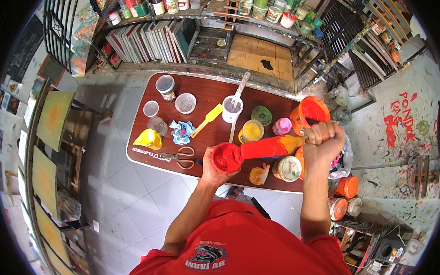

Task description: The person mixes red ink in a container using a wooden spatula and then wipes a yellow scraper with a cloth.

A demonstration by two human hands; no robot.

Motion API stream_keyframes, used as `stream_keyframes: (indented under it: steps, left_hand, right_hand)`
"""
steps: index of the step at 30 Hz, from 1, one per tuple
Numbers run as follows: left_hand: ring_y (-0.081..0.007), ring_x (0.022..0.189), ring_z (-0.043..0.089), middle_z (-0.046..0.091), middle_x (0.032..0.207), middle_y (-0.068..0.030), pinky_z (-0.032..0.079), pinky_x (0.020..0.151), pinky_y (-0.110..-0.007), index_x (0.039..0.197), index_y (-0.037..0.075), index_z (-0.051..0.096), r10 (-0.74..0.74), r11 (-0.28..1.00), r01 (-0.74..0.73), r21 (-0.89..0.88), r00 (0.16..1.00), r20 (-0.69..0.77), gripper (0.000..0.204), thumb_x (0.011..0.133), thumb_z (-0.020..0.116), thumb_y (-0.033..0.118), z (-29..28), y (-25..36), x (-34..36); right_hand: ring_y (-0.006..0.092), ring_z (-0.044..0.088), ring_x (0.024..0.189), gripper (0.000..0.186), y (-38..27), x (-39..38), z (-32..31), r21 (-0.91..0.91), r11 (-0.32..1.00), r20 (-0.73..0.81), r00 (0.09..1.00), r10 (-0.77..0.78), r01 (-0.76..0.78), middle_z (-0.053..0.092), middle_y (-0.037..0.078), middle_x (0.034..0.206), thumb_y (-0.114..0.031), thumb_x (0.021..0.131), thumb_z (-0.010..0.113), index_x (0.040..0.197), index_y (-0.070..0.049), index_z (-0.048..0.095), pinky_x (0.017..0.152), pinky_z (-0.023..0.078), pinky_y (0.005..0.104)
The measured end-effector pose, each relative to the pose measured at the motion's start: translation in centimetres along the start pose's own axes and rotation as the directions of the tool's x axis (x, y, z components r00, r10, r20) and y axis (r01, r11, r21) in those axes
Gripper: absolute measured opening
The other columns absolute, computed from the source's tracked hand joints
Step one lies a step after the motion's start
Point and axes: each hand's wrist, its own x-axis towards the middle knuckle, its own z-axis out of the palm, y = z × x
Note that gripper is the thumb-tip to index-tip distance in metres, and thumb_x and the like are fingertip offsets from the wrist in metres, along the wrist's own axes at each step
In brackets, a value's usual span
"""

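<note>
My left hand (210,171) is wrapped round a small cup of thick red paint (227,157), tilted over the front of the table. A wide spatula (265,148), its blade coated in red and its base yellow, is gripped in my right hand (323,141). Its red tip reaches the cup's rim. Just beyond my right hand stands an orange tub (310,109) with red paint inside. Between the spatula and the far edge are a yellow paint tub (252,131), a pink paint cup (281,126) and a green-stained cup (261,115).
The brown table (204,97) also bears scissors (182,157), a yellow spatula (208,118), a white tub with a stirring stick (233,108), clear cups, a crumpled blue cloth (182,132) and a lidded white tub (287,168). Screen frames (149,43) and paint pots line the back shelves.
</note>
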Motion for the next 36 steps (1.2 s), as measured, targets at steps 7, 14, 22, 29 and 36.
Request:
stream_keyframes:
  steps: [7, 14, 22, 29, 36]
  left_hand:
    - [-0.0327, 0.105, 0.061, 0.063, 0.119, -0.0110, 0.050, 0.091, -0.050, 0.122, 0.010, 0.057, -0.091, 0.994, 0.089, -0.066, 0.995, -0.037, 0.054, 0.097, 0.033, 0.052, 6.3, 0.0, -2.2]
    - [-0.0361, 0.105, 0.061, 0.060, 0.122, -0.0205, 0.055, 0.088, -0.048, 0.130, 0.005, 0.052, -0.135, 0.951, 0.219, -0.216, 0.929, 0.344, 0.059, 0.090, 0.040, 0.046, 8.9, 0.6, -3.0]
    - [-0.0328, 0.096, 0.062, 0.062, 0.114, -0.0164, 0.056, 0.079, -0.044, 0.125, 0.006, 0.055, -0.012, 0.992, 0.038, -0.117, 0.977, 0.215, 0.055, 0.091, 0.042, 0.046, 9.2, 0.5, -3.5]
    - [-0.0275, 0.089, 0.063, 0.066, 0.103, -0.0117, 0.055, 0.076, -0.041, 0.116, 0.008, 0.061, 0.126, 0.987, -0.134, 0.083, 0.987, 0.103, 0.050, 0.094, 0.040, 0.047, 7.9, 1.4, -2.4]
    - [-0.0334, 0.095, 0.064, 0.066, 0.108, -0.0161, 0.053, 0.085, -0.047, 0.116, 0.005, 0.060, 0.220, 0.975, -0.219, 0.043, 0.975, -0.016, 0.050, 0.091, 0.035, 0.041, 6.7, 2.8, -1.7]
  right_hand:
    - [0.0110, 0.030, 0.047, 0.026, 3.9, -8.7, 5.8, -0.038, 0.792, 0.854, 0.431, -0.291, 0.610, 0.031, -0.005, 0.059, -0.024, 0.089, 0.051, 0.068, -0.015, 0.039, 0.046, 0.027, 0.0283]
    - [0.0144, 0.043, 0.050, 0.026, 9.2, -9.2, 4.1, 0.400, 0.403, 0.867, -0.483, 0.123, 0.823, 0.038, -0.002, 0.059, -0.024, 0.076, 0.063, 0.061, -0.013, 0.044, 0.047, 0.034, 0.0289]
    - [0.0161, 0.048, 0.052, 0.030, 11.0, -7.8, 2.4, 0.468, 0.356, 0.803, -0.558, 0.210, 0.809, 0.044, -0.002, 0.056, -0.028, 0.071, 0.066, 0.056, -0.014, 0.045, 0.049, 0.037, 0.0313]
    - [0.0147, 0.040, 0.051, 0.030, 10.7, -9.3, 0.2, 0.390, 0.507, 0.819, -0.541, 0.191, 0.769, 0.033, -0.002, 0.060, -0.023, 0.070, 0.065, 0.060, -0.014, 0.038, 0.046, 0.031, 0.0306]
    - [0.0164, 0.047, 0.057, 0.019, 8.7, -11.6, -0.2, 0.244, 0.670, 0.838, -0.500, 0.219, 0.701, 0.041, -0.001, 0.064, -0.022, 0.071, 0.068, 0.067, -0.010, 0.053, 0.048, 0.035, 0.0319]
